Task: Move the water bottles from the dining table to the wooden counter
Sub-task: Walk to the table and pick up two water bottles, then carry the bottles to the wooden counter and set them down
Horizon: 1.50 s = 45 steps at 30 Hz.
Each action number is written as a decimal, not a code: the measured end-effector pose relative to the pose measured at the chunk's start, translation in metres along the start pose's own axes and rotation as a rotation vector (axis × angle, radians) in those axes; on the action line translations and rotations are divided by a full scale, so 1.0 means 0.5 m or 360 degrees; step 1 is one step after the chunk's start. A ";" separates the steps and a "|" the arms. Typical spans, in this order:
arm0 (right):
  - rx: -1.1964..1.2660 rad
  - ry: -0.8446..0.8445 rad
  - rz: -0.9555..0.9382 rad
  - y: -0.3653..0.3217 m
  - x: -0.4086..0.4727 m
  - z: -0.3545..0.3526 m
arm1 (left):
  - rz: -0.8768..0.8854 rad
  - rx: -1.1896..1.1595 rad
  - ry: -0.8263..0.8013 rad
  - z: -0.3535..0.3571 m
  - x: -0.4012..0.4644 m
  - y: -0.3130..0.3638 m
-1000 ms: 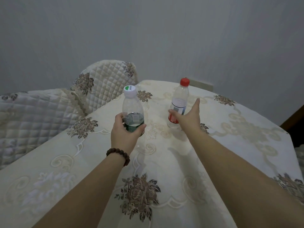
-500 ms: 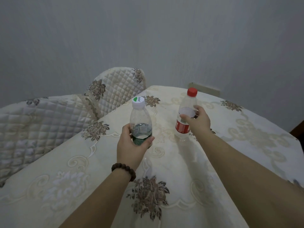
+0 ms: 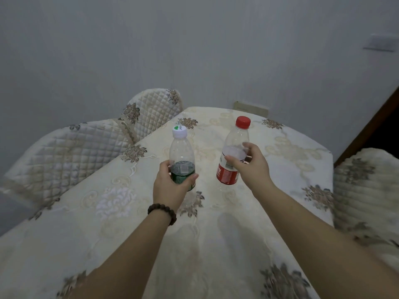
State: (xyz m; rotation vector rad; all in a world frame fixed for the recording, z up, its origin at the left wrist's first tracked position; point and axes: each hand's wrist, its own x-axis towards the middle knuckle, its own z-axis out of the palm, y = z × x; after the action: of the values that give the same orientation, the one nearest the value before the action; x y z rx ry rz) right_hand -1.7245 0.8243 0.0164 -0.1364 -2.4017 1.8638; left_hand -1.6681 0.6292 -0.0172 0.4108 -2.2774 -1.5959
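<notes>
Two bottles gripped above the tabletop [image 3: 216, 244].
Left hand [image 3: 170, 186] fingers clamp the green-label bottle [image 3: 182, 156], upright; right hand [image 3: 250, 167] fingers clamp the red-cap bottle [image 3: 234, 152], cap tilted slightly right.

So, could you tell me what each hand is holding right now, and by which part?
The left hand grips the white-capped bottle around its green-labelled lower body. The right hand grips the red-capped bottle around its middle.
</notes>
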 end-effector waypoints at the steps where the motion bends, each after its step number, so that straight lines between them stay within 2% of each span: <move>1: 0.0014 -0.0003 -0.0006 -0.007 -0.035 -0.017 | 0.0002 0.0008 0.0003 -0.006 -0.031 0.009; 15: 0.0068 0.0006 -0.0032 0.026 -0.412 -0.199 | 0.0053 0.0108 0.0006 -0.012 -0.426 0.059; 24: 0.0037 0.0182 0.0005 0.057 -0.552 -0.284 | 0.0093 0.0103 -0.0090 0.021 -0.535 0.068; 32: 0.0079 0.0518 0.0010 0.049 -0.679 -0.381 | 0.0238 0.0010 -0.0365 0.047 -0.625 0.098; 45: 0.0080 0.1293 0.0077 0.036 -1.007 -0.532 | 0.0468 -0.0183 -0.0990 0.078 -0.855 0.163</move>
State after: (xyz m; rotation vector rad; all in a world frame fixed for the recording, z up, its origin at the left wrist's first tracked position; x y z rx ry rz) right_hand -1.1903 1.0183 0.0531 -0.7803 -1.7885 1.4661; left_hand -1.3018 0.8663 0.0041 -0.5010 -2.4835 -1.8581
